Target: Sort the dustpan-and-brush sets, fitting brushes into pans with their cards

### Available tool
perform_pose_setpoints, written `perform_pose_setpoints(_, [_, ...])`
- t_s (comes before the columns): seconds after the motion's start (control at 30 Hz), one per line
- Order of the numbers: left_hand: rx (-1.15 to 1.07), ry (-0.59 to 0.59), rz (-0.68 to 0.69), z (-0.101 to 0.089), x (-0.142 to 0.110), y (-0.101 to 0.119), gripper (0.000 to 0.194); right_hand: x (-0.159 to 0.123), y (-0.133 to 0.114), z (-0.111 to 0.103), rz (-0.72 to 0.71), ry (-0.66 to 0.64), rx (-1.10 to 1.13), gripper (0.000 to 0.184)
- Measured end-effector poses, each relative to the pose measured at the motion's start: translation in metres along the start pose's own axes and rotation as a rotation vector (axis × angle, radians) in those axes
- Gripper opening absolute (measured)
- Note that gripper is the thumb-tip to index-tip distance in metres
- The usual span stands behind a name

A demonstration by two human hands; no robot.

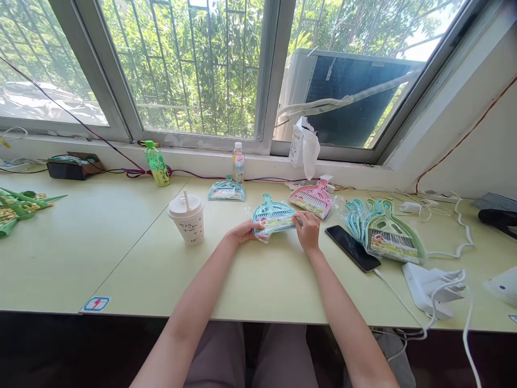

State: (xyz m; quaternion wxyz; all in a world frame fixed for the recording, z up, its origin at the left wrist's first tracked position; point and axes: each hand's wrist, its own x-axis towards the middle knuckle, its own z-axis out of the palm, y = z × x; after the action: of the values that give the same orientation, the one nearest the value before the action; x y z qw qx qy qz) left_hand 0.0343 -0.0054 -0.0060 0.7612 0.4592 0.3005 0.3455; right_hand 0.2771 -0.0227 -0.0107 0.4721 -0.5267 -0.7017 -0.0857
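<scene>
A light-blue mini dustpan and brush set in clear wrapping is held just above the table between my two hands. My left hand grips its left corner, with the fingers partly hidden under it. At the right end, my right hand pinches the edge near the printed label. Behind it lie a pink dustpan set and another blue dustpan set. To the right is a pile of wrapped sets, a green dustpan set at its front and several blue ones behind.
A white lidded cup with a straw stands left of my hands. A black phone on a cable lies at right, near a white power strip. Along the window are a green bottle, a small bottle and a tissue pack.
</scene>
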Motion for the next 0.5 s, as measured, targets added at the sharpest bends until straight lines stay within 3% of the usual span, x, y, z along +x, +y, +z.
perform_pose_setpoints(0.1, [0.018,-0.073,-0.014,0.0,-0.001,0.0,0.041,0.0,0.005,0.006,0.065,-0.004,0.115,0.027])
perform_pose_setpoints(0.17, [0.04,-0.051,-0.005,-0.001,-0.001,0.001,0.049,-0.001,0.008,0.01,0.158,-0.052,0.247,0.027])
perform_pose_setpoints(0.33, [0.109,0.011,-0.002,-0.003,-0.001,0.002,0.058,-0.003,0.013,0.014,0.596,-0.279,0.687,0.057])
perform_pose_setpoints(0.4, [0.125,0.002,0.001,-0.001,-0.001,0.002,0.055,-0.003,0.015,0.014,0.743,-0.369,0.859,0.061])
perform_pose_setpoints(0.5, [0.085,0.002,0.078,0.007,-0.003,0.002,0.06,-0.002,0.019,0.015,0.861,-0.274,0.946,0.064])
